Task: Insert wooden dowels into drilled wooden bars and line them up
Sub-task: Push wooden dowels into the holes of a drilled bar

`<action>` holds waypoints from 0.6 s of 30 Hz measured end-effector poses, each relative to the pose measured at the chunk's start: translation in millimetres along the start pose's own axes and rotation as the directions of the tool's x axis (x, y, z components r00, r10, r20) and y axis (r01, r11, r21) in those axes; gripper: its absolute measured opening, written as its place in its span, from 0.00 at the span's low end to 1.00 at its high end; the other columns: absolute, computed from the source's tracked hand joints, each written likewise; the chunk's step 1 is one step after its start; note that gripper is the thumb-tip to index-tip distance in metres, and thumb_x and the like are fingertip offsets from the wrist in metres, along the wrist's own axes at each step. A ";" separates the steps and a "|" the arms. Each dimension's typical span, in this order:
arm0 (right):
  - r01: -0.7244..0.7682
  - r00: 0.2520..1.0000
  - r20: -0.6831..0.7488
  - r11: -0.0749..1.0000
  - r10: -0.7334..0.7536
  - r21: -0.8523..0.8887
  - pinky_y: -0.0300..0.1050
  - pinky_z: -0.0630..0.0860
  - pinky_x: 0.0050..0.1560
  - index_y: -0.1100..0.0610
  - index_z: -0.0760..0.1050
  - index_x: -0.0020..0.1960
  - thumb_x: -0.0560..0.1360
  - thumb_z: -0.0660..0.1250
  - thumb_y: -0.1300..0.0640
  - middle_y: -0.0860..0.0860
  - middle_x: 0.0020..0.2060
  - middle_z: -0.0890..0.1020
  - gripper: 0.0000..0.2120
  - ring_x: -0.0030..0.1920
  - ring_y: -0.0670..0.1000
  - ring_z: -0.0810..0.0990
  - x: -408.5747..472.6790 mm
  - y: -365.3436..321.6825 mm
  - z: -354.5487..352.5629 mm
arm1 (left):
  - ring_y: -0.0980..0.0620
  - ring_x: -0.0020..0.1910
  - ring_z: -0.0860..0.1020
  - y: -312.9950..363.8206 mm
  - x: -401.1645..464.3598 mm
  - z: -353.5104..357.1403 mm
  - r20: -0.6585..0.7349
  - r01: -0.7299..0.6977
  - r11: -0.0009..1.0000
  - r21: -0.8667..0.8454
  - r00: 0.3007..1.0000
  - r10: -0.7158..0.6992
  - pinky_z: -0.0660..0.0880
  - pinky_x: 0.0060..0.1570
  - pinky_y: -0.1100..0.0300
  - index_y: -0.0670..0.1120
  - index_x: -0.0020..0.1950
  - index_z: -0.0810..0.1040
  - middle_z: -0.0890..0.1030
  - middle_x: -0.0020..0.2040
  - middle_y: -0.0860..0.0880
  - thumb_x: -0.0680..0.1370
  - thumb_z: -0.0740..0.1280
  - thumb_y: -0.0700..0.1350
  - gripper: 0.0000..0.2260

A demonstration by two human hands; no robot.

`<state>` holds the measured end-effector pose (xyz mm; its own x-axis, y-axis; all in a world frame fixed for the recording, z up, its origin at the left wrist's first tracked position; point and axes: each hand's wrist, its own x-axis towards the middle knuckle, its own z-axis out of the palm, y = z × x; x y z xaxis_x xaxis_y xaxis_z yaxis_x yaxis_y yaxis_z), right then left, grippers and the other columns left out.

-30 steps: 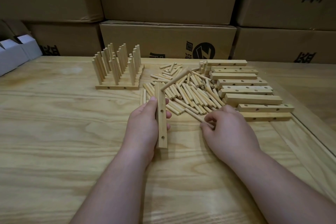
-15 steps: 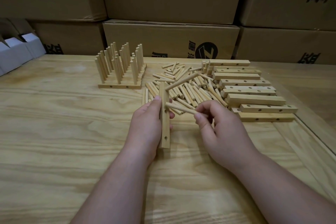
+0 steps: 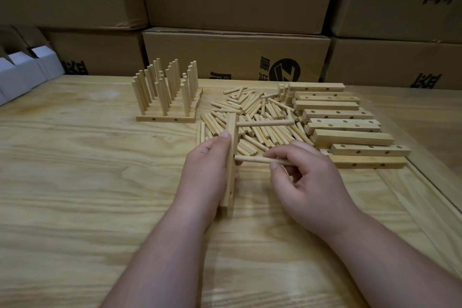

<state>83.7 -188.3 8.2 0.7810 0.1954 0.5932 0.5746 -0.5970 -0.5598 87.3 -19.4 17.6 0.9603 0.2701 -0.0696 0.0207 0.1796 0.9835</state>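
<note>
Now: right hand (image 3: 307,177) pinching second dowel (image 3: 252,159), newly brought to bar (image 3: 231,157) gripped by left hand (image 3: 207,172); insertion imminent.

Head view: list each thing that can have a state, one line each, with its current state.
Left hand: grips the held bar on edge.
Held bar: one dowel seated near its far end, near hole empty.
Right hand: pinches a dowel.
Pinched dowel: tip at the bar's middle hole.
Seated dowel: sticking out sideways.
Finished bars: lined up, dowels upright.
Loose dowels: heaped.
Undowelled bars: stacked.
</note>
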 end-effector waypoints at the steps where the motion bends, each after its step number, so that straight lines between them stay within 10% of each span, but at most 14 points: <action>1: 0.010 1.000 0.002 1.000 -0.010 0.003 0.34 0.67 0.37 0.52 0.82 0.52 0.74 0.67 0.56 0.45 0.37 0.75 0.08 0.38 0.46 0.75 0.0 0.1 0.4 | 0.60 0.31 0.80 -0.5 -0.4 0.1 0.017 -0.010 1.000 0.015 1.000 0.010 0.76 0.29 0.66 0.51 0.46 0.87 0.83 0.35 0.53 0.82 0.65 0.55 0.14; 18: 0.039 0.998 0.042 0.999 -0.040 0.035 0.37 0.71 0.36 0.49 0.82 0.53 0.75 0.70 0.51 0.44 0.39 0.79 0.08 0.36 0.46 0.75 -0.7 2.0 2.1 | 0.60 0.29 0.78 -1.8 -1.4 -0.2 0.076 -0.045 0.997 0.068 0.996 0.040 0.73 0.27 0.67 0.50 0.48 0.86 0.81 0.32 0.53 0.83 0.63 0.55 0.14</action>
<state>84.8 -188.1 5.5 0.7667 0.2521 0.5904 0.6127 -0.5617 -0.5559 85.9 -19.9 16.0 0.9787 0.2043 -0.0177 -0.0035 0.1030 0.9947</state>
